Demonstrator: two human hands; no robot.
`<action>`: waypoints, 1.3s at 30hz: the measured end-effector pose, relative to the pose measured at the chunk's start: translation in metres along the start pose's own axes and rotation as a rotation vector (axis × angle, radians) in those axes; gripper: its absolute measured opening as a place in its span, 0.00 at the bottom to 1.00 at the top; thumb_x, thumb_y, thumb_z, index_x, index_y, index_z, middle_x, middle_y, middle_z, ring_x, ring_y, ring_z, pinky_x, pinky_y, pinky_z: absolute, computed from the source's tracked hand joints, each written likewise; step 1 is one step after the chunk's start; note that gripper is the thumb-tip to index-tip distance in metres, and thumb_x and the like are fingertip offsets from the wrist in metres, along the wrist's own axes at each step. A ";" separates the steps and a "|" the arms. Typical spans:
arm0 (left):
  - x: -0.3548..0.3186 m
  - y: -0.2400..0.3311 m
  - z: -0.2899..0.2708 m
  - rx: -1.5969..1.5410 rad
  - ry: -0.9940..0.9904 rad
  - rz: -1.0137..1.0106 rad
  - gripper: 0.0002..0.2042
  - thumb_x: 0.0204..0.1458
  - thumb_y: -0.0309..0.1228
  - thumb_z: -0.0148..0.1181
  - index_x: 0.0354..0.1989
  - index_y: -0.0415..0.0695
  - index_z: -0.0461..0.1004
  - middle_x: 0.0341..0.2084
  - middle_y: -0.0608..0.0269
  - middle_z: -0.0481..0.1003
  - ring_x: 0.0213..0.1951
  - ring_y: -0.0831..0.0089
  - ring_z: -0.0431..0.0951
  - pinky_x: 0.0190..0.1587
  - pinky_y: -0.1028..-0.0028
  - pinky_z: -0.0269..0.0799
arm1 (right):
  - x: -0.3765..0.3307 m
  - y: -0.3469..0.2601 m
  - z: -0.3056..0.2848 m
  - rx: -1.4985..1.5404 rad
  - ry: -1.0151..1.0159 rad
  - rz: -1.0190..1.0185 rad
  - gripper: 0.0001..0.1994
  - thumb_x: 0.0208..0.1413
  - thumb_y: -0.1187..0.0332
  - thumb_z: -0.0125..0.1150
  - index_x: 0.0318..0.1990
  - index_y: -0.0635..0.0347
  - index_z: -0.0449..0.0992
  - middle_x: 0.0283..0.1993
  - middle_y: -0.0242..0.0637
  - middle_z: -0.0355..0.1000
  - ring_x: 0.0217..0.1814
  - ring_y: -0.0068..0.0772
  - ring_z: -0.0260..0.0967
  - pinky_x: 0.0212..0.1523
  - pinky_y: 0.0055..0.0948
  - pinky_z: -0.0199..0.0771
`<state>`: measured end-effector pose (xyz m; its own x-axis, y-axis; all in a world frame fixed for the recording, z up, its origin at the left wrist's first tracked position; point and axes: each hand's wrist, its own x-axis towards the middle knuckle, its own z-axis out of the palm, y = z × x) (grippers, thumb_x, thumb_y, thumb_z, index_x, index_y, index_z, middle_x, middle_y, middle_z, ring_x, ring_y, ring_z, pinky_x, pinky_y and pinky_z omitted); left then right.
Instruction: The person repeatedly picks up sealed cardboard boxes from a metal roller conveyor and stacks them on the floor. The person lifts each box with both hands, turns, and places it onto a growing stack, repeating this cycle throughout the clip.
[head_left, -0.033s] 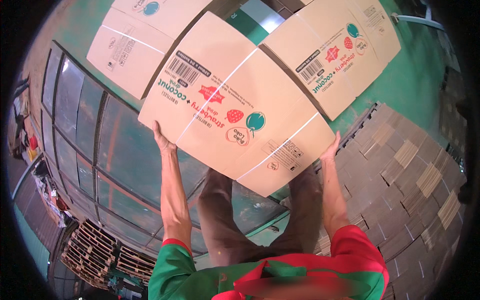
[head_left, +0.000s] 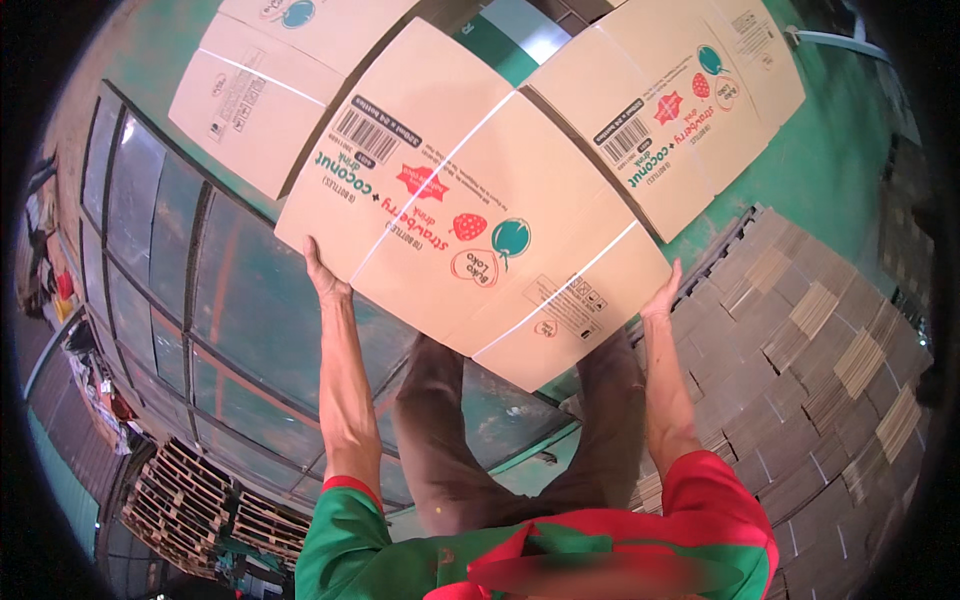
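Note:
A bundle of flat cardboard cartons spans the space before my legs, slanting down to the right. Two white straps cross it, and its top bears red and green fruit prints and a barcode. At the bundle's near left edge, my left hand is closed on it, thumb on top and fingers hidden below. My right hand grips the right corner, its fingers mostly out of sight along the edge. Beyond it lie a second carton bundle at the far right and a strapped bundle at the far left.
A metal-framed panel structure runs along my left. Tall stacks of flattened cartons fill the right side. Wooden pallets are piled at the lower left. Green floor shows past the bundles, and a pale curved bar stands far right.

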<state>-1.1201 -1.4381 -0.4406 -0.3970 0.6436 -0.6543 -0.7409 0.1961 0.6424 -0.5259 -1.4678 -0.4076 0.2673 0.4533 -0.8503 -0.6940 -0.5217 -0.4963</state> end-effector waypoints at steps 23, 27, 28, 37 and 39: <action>-0.018 0.007 0.013 0.112 0.066 0.115 0.36 0.58 0.56 0.52 0.66 0.40 0.60 0.61 0.51 0.67 0.60 0.56 0.69 0.62 0.59 0.66 | -0.016 0.019 -0.004 0.055 -0.005 -0.151 0.48 0.58 0.25 0.28 0.74 0.56 0.49 0.75 0.40 0.50 0.75 0.46 0.49 0.72 0.46 0.50; -0.019 0.008 0.018 0.209 0.091 0.139 0.41 0.56 0.63 0.49 0.67 0.40 0.58 0.63 0.51 0.65 0.63 0.56 0.65 0.64 0.59 0.63 | -0.015 0.017 -0.007 -0.015 0.010 -0.167 0.49 0.58 0.25 0.28 0.74 0.57 0.49 0.75 0.41 0.49 0.75 0.46 0.49 0.72 0.46 0.50; -0.021 0.009 0.018 0.213 0.121 0.138 0.43 0.55 0.66 0.49 0.68 0.40 0.58 0.64 0.52 0.64 0.64 0.56 0.65 0.65 0.59 0.62 | -0.017 0.017 -0.006 -0.006 0.045 -0.141 0.49 0.58 0.25 0.28 0.73 0.57 0.49 0.76 0.41 0.49 0.75 0.46 0.48 0.72 0.46 0.50; -0.060 -0.047 -0.040 -0.053 0.268 -0.170 0.41 0.59 0.63 0.42 0.66 0.36 0.59 0.61 0.53 0.67 0.62 0.57 0.66 0.62 0.58 0.64 | -0.043 0.063 -0.015 0.148 0.029 -0.045 0.43 0.63 0.32 0.30 0.72 0.59 0.53 0.73 0.42 0.55 0.73 0.48 0.52 0.71 0.48 0.54; -0.056 -0.070 -0.058 0.207 0.139 -0.073 0.36 0.61 0.58 0.42 0.65 0.36 0.61 0.59 0.54 0.68 0.60 0.58 0.68 0.60 0.60 0.67 | -0.033 0.075 -0.021 0.099 0.050 -0.017 0.40 0.64 0.35 0.32 0.70 0.59 0.57 0.70 0.43 0.58 0.70 0.48 0.56 0.68 0.48 0.59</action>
<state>-1.0776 -1.5303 -0.4718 -0.4281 0.5169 -0.7413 -0.6490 0.3950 0.6502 -0.5723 -1.5374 -0.4204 0.3106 0.4235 -0.8510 -0.7513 -0.4390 -0.4927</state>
